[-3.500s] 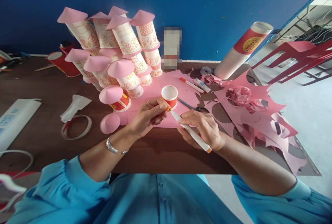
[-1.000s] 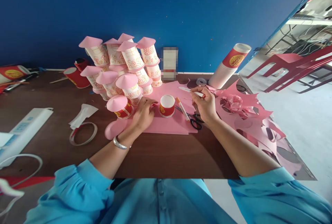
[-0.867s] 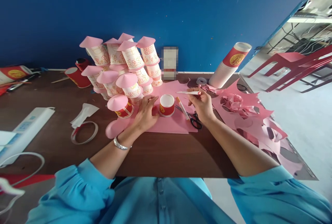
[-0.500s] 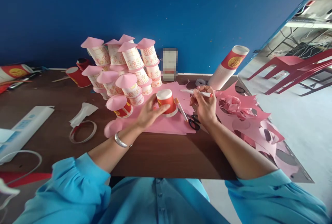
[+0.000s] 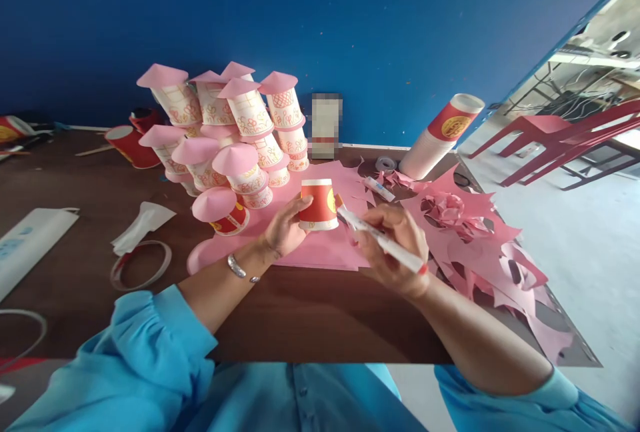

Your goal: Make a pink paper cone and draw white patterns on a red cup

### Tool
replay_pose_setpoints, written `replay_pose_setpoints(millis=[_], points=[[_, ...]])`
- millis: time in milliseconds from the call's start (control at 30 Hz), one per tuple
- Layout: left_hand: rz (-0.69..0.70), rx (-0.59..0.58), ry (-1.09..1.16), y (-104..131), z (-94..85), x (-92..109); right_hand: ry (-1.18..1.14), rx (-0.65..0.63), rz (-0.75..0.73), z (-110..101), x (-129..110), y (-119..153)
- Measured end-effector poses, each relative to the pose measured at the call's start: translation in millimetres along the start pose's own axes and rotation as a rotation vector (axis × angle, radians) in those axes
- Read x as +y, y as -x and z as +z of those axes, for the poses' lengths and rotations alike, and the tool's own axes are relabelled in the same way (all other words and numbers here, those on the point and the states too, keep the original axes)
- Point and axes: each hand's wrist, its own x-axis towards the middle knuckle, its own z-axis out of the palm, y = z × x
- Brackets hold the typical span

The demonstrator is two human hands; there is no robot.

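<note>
Presently, nearest to the person, the bare brown table point(image 5: 310, 319) shows its front strip, and just over it the right hand point(image 5: 393, 271) has its fingers bent around a white pen point(image 5: 400, 251). The pen is somewhat blurred. Its long axis slopes from the red end by the wrist, up and leftward, to the right side of the red cup point(image 5: 316, 205); whether the tip touches the cup, one cannot tell. The left hand point(image 5: 285, 231) grips the cup from its left side, thumb on the wall. So the cup sits between both hands, but only the left is on it. It stands almost upright, wide rim down and narrow end up, above the pink paper point(image 5: 320, 253); the pictures do not show clearly if it is lifted. Farther off, at left, stand the pink-roofed towers point(image 5: 240, 112); at right leans the cup stack point(image 5: 440, 135).
</note>
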Motion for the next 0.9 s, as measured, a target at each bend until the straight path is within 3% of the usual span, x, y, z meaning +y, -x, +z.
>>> replay_pose_setpoints(millis=[100, 167, 433, 900], points=[[-0.017, -0.032, 0.012, 4, -2.2, -3, 0.003, -0.128, -0.234, -1, -10, 7], [-0.001, -0.022, 0.021, 5, -2.5, -4, 0.033, -0.159, -0.308, 1, -11, 11], [0.050, -0.078, 0.034, 0, -7.3, -11, 0.081, -0.112, -0.208, 8, 3, 17], [0.039, -0.159, -0.051, 0, -9.0, -11, 0.126, -0.119, -0.231, 11, 0, 17]])
